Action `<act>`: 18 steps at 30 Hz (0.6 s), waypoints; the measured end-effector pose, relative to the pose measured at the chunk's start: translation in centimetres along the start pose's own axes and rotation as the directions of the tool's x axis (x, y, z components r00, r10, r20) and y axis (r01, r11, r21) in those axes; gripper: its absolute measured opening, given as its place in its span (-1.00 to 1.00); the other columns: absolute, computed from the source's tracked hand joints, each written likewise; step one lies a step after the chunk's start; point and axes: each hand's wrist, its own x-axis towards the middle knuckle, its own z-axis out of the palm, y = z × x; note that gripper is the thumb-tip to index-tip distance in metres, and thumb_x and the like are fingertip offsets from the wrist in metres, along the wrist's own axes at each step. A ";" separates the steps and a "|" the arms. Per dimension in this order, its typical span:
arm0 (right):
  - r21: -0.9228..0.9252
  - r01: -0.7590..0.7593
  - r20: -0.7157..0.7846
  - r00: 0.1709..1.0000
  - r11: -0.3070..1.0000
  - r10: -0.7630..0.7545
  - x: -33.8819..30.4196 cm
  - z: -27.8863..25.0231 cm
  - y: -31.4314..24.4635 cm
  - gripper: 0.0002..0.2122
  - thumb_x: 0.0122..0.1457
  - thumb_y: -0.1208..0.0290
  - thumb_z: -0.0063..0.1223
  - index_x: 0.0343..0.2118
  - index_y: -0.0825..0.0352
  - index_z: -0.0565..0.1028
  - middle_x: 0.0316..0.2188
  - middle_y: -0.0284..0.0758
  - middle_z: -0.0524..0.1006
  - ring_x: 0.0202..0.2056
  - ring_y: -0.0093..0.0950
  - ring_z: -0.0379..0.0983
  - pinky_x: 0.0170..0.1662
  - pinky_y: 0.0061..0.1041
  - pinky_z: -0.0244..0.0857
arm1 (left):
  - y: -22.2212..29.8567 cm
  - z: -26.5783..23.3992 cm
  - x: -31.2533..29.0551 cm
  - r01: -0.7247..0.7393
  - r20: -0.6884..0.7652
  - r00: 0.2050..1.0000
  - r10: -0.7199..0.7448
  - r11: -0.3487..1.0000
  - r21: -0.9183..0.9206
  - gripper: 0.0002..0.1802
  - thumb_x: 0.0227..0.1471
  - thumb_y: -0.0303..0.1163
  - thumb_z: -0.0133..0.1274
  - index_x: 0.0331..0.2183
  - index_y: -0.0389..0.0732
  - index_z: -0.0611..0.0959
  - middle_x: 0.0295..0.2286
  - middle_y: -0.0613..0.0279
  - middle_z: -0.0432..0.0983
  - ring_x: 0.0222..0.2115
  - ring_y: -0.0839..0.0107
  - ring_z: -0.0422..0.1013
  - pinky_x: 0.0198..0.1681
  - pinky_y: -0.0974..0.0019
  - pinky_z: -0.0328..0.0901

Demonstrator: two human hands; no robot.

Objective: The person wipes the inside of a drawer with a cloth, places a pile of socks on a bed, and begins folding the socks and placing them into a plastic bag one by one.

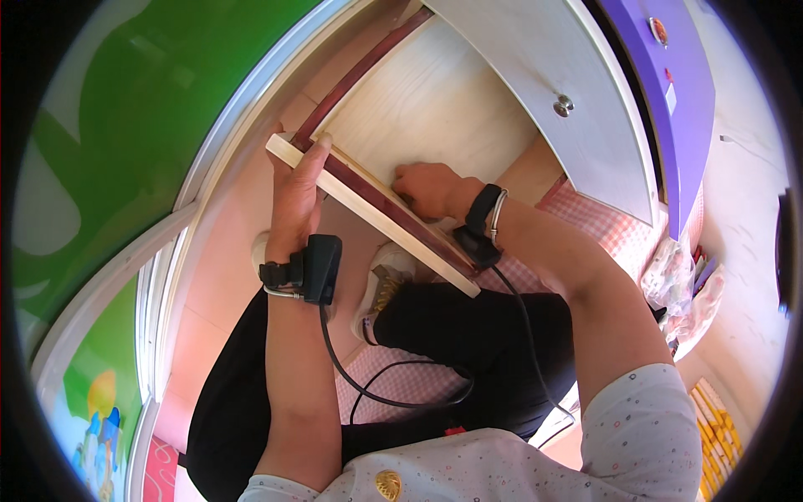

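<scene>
A wooden drawer (418,96), with a pale base and dark red-brown sides, lies tilted in front of me. Along its near edge runs a front panel (393,222) with a pale top edge. My left hand (293,192) grips the left end of this panel, thumb over the top and fingers mostly hidden behind it. Inside the drawer, my right hand (431,191) is closed, knuckles up, close to the panel's inner face. Its fingertips are hidden, so whatever they hold does not show. Both wrists wear black straps with small boxes and cables.
A grey-white cabinet door (560,75) with a round metal knob (564,105) stands at upper right, beside a purple panel (682,100). Green glossy panels (159,92) fill the left. Pink checked cloth (606,226), plastic bags (673,280) and a loose black cable (401,405) lie around me.
</scene>
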 end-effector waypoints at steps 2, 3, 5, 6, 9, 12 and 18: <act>0.114 -0.041 0.068 0.997 0.993 0.034 -1.1 0.4 1.3 -0.75 -0.21 0.48 0.02 -0.35 0.28 0.50 -0.33 -0.26 0.45 -0.25 -0.25 0.39 -0.24 -0.37 0.31 | -0.7 -0.8 0.8 -0.056 0.049 0.997 0.055 0.998 0.007 -0.09 -0.10 -0.34 0.15 0.13 -0.18 -0.06 -0.02 0.11 0.17 0.01 0.31 0.14 0.07 0.23 0.07; 0.228 -0.100 0.141 0.988 0.969 0.069 -2.1 0.4 2.2 -0.69 -0.24 0.49 0.02 -0.31 0.28 0.51 -0.37 -0.26 0.48 -0.28 -0.28 0.42 -0.25 -0.40 0.30 | -0.9 -0.3 1.0 -0.055 0.061 0.997 0.055 0.999 -0.004 -0.09 -0.10 -0.34 0.15 0.13 -0.18 -0.06 -0.02 0.11 0.17 0.01 0.31 0.14 0.07 0.23 0.07; 0.362 -0.177 0.171 0.978 0.915 0.121 -4.5 -1.7 2.1 -0.67 -0.26 0.50 0.04 -0.30 0.29 0.50 -0.41 -0.28 0.49 -0.31 -0.35 0.42 -0.26 -0.45 0.30 | -0.8 0.0 0.8 -0.056 0.038 0.998 0.056 0.998 -0.012 -0.09 -0.11 -0.35 0.15 0.13 -0.17 -0.06 -0.02 0.11 0.16 0.01 0.31 0.14 0.07 0.22 0.07; 0.488 -0.242 0.205 0.966 0.838 0.159 -5.8 -3.2 1.6 -0.65 -0.28 0.51 0.05 -0.29 0.30 0.50 -0.46 -0.31 0.50 -0.34 -0.42 0.42 -0.27 -0.50 0.29 | -0.5 0.1 0.5 -0.058 0.039 0.998 0.058 0.998 -0.012 -0.09 -0.11 -0.35 0.15 0.13 -0.17 -0.06 -0.02 0.11 0.16 0.01 0.31 0.14 0.07 0.22 0.07; 0.776 -0.274 0.237 0.961 0.568 0.140 -9.6 -6.8 -0.1 -0.67 -0.27 0.47 0.08 -0.31 0.35 0.50 -0.46 -0.31 0.49 -0.34 -0.50 0.38 -0.28 -0.52 0.29 | -0.1 0.7 0.2 -0.091 0.022 0.995 0.092 0.994 -0.061 -0.35 -0.10 -0.41 0.12 0.02 -0.20 0.22 -0.09 0.18 0.31 -0.06 0.35 0.24 0.06 0.26 0.11; 0.845 -0.225 0.250 0.968 0.485 0.013 -12.5 -9.0 -4.3 -0.65 -0.26 0.47 0.09 -0.28 0.37 0.49 -0.41 -0.31 0.47 -0.31 -0.54 0.35 -0.23 -0.57 0.28 | -0.1 0.1 0.2 -0.078 -0.035 0.996 0.078 0.997 0.013 -0.35 -0.09 -0.40 0.12 0.03 -0.19 0.22 -0.09 0.17 0.31 -0.07 0.35 0.25 0.02 0.28 0.15; 0.542 0.084 0.014 0.994 0.836 -0.109 -11.3 -0.4 -12.2 -0.46 -0.21 0.50 0.14 -0.06 0.38 0.31 -0.19 -0.15 0.37 -0.07 -0.21 0.28 0.00 -0.37 0.17 | 0.3 0.6 0.3 -0.041 0.001 0.999 0.041 0.996 0.084 -0.39 -0.05 -0.34 0.08 0.03 -0.19 0.23 -0.10 0.20 0.32 -0.13 0.39 0.31 -0.14 0.27 0.30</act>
